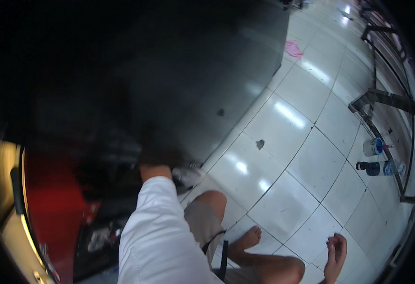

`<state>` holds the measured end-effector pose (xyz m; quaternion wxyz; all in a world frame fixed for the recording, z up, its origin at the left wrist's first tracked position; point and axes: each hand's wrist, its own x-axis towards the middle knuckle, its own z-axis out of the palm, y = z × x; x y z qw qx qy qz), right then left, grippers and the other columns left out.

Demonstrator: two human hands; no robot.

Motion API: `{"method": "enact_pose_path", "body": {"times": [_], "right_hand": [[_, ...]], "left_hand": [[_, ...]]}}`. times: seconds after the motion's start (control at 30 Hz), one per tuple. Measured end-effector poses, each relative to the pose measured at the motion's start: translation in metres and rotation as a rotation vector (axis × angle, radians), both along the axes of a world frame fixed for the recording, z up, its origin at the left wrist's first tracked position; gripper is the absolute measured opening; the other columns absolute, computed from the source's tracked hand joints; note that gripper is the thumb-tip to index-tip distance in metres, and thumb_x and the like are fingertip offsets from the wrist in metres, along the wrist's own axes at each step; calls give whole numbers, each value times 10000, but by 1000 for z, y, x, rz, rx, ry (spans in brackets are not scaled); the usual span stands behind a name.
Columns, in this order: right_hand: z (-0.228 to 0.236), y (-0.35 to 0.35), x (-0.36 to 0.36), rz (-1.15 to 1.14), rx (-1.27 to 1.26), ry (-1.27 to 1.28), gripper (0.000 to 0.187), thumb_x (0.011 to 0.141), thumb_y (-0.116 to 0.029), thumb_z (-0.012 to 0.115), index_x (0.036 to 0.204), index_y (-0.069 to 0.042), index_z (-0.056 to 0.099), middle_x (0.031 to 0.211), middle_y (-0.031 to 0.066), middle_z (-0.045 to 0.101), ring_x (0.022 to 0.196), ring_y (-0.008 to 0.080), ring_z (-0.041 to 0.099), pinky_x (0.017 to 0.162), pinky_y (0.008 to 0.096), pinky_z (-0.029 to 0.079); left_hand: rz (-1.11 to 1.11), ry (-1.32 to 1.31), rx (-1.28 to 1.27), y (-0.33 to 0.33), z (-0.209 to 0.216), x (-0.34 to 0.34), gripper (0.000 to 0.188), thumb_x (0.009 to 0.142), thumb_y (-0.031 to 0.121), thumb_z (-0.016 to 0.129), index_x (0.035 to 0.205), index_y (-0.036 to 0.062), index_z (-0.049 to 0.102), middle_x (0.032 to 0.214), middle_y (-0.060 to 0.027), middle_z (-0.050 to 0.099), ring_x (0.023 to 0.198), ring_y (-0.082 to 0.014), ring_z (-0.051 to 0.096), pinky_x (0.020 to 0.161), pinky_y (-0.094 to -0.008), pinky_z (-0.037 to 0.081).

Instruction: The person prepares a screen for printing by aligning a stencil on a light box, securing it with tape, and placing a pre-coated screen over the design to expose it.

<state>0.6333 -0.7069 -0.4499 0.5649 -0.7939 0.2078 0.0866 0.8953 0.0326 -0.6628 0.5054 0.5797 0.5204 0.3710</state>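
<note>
My left arm, in a white sleeve (162, 232), reaches forward into deep shadow beside a large dark panel (217, 90). Only the wrist of my left hand (155, 172) shows plainly; its fingers are lost in the dark and blur, so what it touches cannot be made out. At the lower right, my right hand (336, 253) hangs over the white tiled floor (307, 227), loosely curled and open, with nothing visible in it. My bent knees and one bare foot (251, 238) show between the two arms.
On the left are a red surface (53, 203) and a dark tray-like area with small blurred items (103, 236). A metal frame (373, 102) stands at right, near a tub with blue inside (372, 147) and a bottle (378, 168). A pink cloth (292, 49) lies farther off.
</note>
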Motion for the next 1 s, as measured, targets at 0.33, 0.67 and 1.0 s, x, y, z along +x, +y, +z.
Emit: {"method": "enact_pose_path", "body": {"times": [0.33,0.67,1.0], "right_hand": [[15,32,31,27,-221,287,273,909,-162,587,1089,34,530,902,73,595,839,149,558,797,283,455],[-12,65,33,-81,-73,269,250,868,-86,606,1089,24,571,863,94,639,846,186,622,792,317,489],[-38,85,23,-49,-147,433,229,887,-67,597,1102,13,583,934,107,667,886,188,634,820,329,496]], "left_hand": [[-153,40,-11,51,-82,78,488,957,345,383,1289,-4,458,1293,-186,507,1137,-319,490,932,-410,409],[-247,26,-11,72,-112,113,520,951,390,370,1305,17,451,1303,-167,500,1126,-303,489,915,-405,412],[-328,13,-9,80,-134,137,553,944,434,357,1320,38,444,1314,-147,493,1116,-287,488,898,-400,414]]}}
